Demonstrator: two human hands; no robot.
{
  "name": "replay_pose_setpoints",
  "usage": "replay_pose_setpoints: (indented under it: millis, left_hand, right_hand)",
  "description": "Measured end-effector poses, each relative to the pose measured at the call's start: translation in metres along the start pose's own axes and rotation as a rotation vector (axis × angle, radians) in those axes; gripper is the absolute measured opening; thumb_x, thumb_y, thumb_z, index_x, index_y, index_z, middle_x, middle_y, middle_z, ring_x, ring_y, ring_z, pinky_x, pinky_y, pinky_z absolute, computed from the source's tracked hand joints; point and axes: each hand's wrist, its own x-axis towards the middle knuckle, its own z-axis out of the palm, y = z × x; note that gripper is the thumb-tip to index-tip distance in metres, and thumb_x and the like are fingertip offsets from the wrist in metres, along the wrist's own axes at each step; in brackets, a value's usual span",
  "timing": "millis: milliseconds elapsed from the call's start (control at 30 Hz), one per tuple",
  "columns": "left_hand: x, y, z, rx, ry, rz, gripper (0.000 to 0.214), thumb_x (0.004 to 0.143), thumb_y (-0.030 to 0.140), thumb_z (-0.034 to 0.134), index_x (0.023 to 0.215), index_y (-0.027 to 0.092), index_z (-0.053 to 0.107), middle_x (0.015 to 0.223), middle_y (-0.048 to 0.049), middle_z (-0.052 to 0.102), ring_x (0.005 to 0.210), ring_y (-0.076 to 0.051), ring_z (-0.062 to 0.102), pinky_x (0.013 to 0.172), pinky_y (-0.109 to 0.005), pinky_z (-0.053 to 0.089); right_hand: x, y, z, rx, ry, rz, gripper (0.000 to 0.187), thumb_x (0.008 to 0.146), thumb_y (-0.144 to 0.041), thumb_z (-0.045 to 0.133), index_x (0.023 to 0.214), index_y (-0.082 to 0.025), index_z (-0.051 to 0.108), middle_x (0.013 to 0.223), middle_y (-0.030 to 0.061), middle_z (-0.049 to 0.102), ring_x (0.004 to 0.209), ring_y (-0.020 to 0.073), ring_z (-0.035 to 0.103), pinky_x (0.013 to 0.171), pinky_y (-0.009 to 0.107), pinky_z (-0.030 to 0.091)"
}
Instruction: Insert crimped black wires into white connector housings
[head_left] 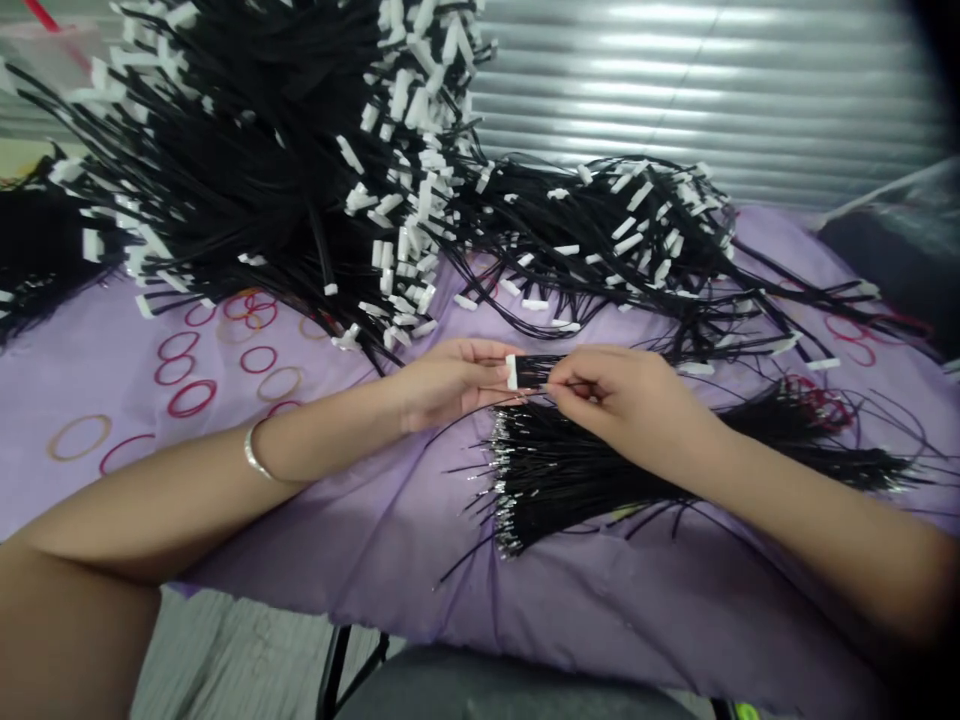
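Observation:
Between the fingers of my left hand [457,380] is a white connector [512,372], with a row of black wires [538,371] coming out of its right side. My right hand [619,395] is closed in a pinch on a thin black wire close to the connector; the wire's tip is too small to make out. Just below both hands lies a thick bundle of loose black wires [570,470], their silvery crimped ends lined up on the left. Part of that bundle is hidden under my right hand and forearm.
A tall heap of black cables with white connectors [285,150] stands at the back left, and a lower heap [615,230] lies behind my hands. Red and tan rubber bands [191,398] are scattered on the purple cloth [420,540]. A dark stool [495,685] is at the front edge.

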Motion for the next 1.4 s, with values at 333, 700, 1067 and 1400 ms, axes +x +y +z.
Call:
replay_pose_setpoints:
  millis: [333,700,1067,1400]
  left_hand:
    - [-0.002,0.002,0.001,0.092,0.038,-0.022,0.019,0.081,-0.001,0.056,0.097,0.007,0.064,0.088,-0.0092,0.071,0.081,-0.015,0.070,0.086,-0.027,0.052]
    - [-0.001,0.000,0.003,0.099,0.051,0.000,0.017,0.081,-0.001,0.056,0.094,0.006,0.065,0.084,-0.0086,0.071,0.076,-0.014,0.070,0.082,-0.026,0.053]
    - [0.002,-0.001,0.001,0.055,0.065,-0.021,0.020,0.078,0.001,0.055,0.086,0.015,0.068,0.074,-0.0002,0.068,0.072,-0.013,0.063,0.072,-0.023,0.047]
    - [0.000,-0.001,0.000,0.188,0.150,0.015,0.020,0.077,0.011,0.058,0.088,0.020,0.071,0.073,-0.0038,0.068,0.087,-0.023,0.063,0.070,-0.029,0.049]
  right_hand:
    - [0.002,0.006,0.013,-0.065,0.071,-0.030,0.009,0.080,-0.012,0.059,0.073,-0.015,0.063,0.067,-0.0008,0.059,0.060,0.0089,0.052,0.056,0.021,0.038]
    - [0.001,0.014,0.030,-0.113,0.107,-0.117,0.012,0.086,-0.013,0.053,0.078,-0.013,0.063,0.071,0.0012,0.059,0.065,0.0106,0.052,0.059,0.022,0.038]
    - [0.013,-0.053,0.025,-0.442,0.050,-0.559,0.022,0.086,-0.009,0.045,0.079,-0.013,0.066,0.084,0.0098,0.060,0.082,0.0229,0.052,0.074,0.037,0.043]
    - [0.021,-0.053,0.058,-0.473,-0.002,-0.589,0.023,0.087,-0.008,0.038,0.081,-0.012,0.059,0.087,0.0119,0.057,0.082,0.0235,0.051,0.072,0.040,0.043]
